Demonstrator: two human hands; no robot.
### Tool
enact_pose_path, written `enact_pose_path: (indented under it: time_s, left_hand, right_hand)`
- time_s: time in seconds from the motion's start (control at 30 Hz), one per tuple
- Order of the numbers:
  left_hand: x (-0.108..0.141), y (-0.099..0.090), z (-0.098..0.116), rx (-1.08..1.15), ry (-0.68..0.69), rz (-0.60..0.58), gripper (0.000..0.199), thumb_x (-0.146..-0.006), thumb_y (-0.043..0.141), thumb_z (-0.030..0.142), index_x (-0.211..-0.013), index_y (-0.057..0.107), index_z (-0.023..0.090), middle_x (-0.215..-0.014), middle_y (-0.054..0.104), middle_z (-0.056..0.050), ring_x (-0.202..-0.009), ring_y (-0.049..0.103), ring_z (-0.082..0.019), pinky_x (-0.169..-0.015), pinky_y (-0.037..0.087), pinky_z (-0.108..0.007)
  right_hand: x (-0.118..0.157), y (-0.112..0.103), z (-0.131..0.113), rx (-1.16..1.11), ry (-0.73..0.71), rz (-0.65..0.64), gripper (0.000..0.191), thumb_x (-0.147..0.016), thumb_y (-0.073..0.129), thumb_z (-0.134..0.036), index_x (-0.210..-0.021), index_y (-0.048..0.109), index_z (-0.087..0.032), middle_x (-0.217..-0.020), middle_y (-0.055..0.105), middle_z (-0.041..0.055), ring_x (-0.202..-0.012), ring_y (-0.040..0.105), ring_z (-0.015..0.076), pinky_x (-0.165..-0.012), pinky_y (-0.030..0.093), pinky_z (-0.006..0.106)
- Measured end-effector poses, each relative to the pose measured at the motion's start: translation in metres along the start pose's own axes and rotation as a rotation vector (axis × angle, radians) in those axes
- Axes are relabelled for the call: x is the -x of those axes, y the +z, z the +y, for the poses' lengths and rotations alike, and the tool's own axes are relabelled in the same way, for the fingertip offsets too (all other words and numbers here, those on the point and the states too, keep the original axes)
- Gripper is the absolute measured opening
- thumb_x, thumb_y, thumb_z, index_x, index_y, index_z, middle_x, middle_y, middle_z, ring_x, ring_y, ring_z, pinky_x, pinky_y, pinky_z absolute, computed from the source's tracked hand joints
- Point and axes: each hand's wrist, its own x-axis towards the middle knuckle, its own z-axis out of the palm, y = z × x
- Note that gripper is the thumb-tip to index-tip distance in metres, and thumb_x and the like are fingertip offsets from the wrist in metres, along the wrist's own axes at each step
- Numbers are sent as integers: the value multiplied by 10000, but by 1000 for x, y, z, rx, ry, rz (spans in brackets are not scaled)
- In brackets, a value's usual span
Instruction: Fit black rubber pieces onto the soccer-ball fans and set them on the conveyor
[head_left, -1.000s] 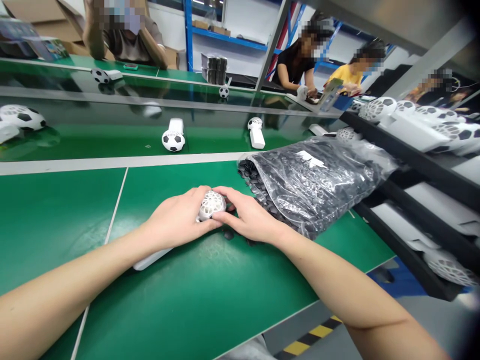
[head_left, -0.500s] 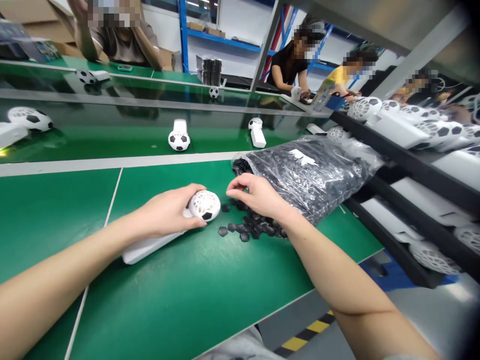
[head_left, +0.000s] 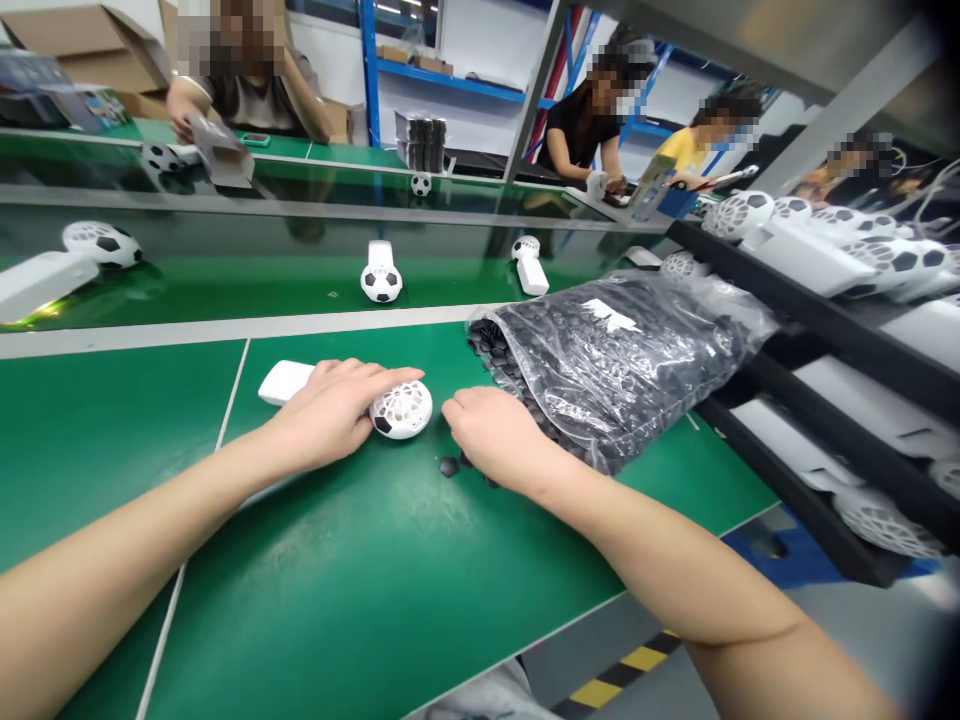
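My left hand (head_left: 330, 415) is wrapped over a white handheld fan with a football-patterned head (head_left: 403, 410), which lies on the green bench. Its handle (head_left: 283, 382) sticks out beyond my hand to the upper left. One black patch shows on the near left of the openwork head. Just right of that head, my right hand (head_left: 491, 435) is closed with fingertips together; whatever they hold is hidden. Under and beside it lie loose black pentagon pieces (head_left: 448, 467). More of them fill a clear plastic bag (head_left: 622, 350), whose mouth opens towards my right hand.
Several similar fans, such as one white fan (head_left: 382, 275), sit on the green conveyor (head_left: 300, 270) beyond the bench. A black rack (head_left: 795, 470) loaded with fans stands on the right. Across the line, a co-worker (head_left: 247, 90) handles a small box (head_left: 223, 152); others sit farther right.
The fan in my left hand has turned, its handle swinging from lower left to upper left. My right hand has come nearer me, over the loose pieces. Fans on the conveyor have shifted right.
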Motion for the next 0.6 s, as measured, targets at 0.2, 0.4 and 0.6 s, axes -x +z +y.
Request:
enact_pose_path:
  time_s: [0.2,0.4,0.6]
  left_hand:
    - [0,3,-2,60,-8,-12,680,-686,413,77,-1329,346,288,-1185,547,-56,-1140,427,-252,-993,250,-495]
    - [-1,1,5,154,-46,-59,796,-626,618,560,-1306,392,214,-1257,504,-103,-1207,354,-326,-1034,156,-558]
    - [-3,6,12,179,-98,17,789,-631,542,688,-1246,468,200,-1204,549,-105,-1185,387,-316,-1044,111,-568]
  right_hand:
    - [3,-6,11,-671,45,262,71,-831,541,-165,-843,609,-179,-827,641,0,-756,578,117,-689,436,234]
    - [0,-5,-2,-755,-93,265,113,-838,529,-150,-848,637,-180,-866,617,19,-816,570,121,-761,432,257]
    - [1,-5,-11,-455,-163,290,135,-860,488,-147,-871,619,-177,-864,612,37,-829,531,169,-733,377,326]
